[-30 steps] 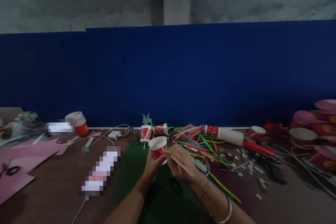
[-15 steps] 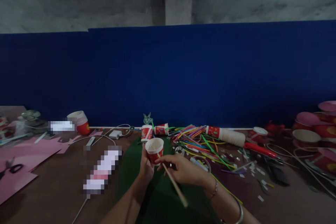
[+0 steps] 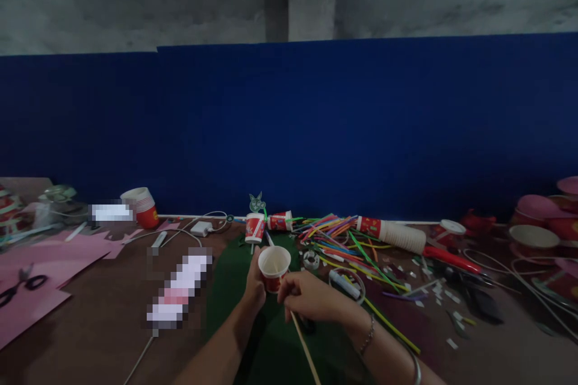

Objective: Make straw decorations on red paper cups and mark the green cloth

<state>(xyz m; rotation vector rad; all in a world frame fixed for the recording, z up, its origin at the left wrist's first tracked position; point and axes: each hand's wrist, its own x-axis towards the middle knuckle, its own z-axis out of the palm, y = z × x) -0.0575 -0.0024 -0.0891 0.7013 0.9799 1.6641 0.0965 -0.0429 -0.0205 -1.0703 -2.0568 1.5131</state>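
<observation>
Fingers (image 3: 285,293) of the right hand (image 3: 312,296) are pinched on a slender stick (image 3: 303,343), its long axis running from the near side of a red paper cup (image 3: 274,280) toward the near edge of view; its upper end is hidden (we cannot tell whether it meets the cup). We find the cup above the green mat (image 3: 229,267), just beyond and left of those fingers, mouth upward. The left hand (image 3: 256,284) is nearer, wrapped against the cup's left side. Beyond stands a decorated cup (image 3: 255,228); coloured strips (image 3: 329,230) crowd the right. We judge the freest room to be the near mat and the left of the worktop (image 3: 120,295).
</observation>
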